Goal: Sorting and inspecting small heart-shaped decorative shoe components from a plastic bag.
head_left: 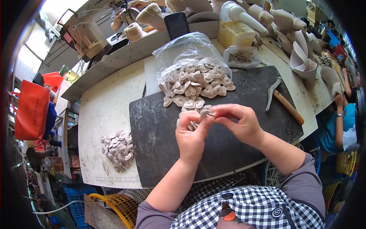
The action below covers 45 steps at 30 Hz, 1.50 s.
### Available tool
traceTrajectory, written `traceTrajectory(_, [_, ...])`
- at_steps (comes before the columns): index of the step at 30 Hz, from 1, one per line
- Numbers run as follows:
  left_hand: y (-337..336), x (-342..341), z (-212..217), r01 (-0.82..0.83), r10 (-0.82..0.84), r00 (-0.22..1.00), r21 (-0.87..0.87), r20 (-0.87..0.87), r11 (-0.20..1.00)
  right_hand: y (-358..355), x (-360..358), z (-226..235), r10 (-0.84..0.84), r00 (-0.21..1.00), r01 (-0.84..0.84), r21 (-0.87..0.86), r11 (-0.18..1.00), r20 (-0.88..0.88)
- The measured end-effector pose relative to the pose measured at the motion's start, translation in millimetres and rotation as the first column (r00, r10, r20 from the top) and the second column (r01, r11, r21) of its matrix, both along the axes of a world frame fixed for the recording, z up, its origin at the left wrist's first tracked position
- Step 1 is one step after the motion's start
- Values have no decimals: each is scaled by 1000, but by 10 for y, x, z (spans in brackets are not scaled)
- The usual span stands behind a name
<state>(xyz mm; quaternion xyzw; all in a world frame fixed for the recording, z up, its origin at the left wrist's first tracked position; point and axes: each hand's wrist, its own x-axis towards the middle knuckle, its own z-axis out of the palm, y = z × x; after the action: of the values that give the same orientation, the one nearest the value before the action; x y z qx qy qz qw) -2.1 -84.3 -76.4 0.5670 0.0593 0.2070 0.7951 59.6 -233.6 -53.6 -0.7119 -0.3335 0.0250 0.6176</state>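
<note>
Workshop surface [103, 99], black mat [160, 149] on top. Left fingers [185, 121] pinch hearts [205, 113] above the mat; right fingers [232, 110] at one's edge, blurred, grip unclear. Hearts probably light, slightly padded; best held by rims.

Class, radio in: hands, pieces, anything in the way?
Left hand: grip closed on beige heart-shaped pieces. Right hand: fingertips at those pieces, blurred, hold unclear. Pile spilling from plastic bag beyond. Hammer to the right, apart from both hands.

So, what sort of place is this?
Probably a footwear workshop: beige fleece-topped boot-like pieces line the far side, beige heart-shaped pieces lie in heaps, and a wooden-handled metal hammer rests on a black mat.
</note>
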Motion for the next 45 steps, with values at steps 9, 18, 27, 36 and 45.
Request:
traceTrajectory(9, [232,-92,200,-38,50,996,-172,68,984,188,205,-74,-22,915,262,-549,794,403])
traceTrajectory(18, [111,-138,137,166,-137,978,190,-157,968,-80,-22,-54,15,955,12,90,996,-298])
traceTrajectory(27, [354,-292,241,-146,146,989,-5,23,989,-116,242,-100,-14,926,209,-482,851,376])
traceTrajectory(36, [495,-434,179,-35,34,999,-14,-26,999,383,77,-143,84,984,-31,-316,948,155])
traceTrajectory(45, [513,-408,47,192,-176,978,160,-109,968,368,-209,-6,157,967,-170,-51,984,-198])
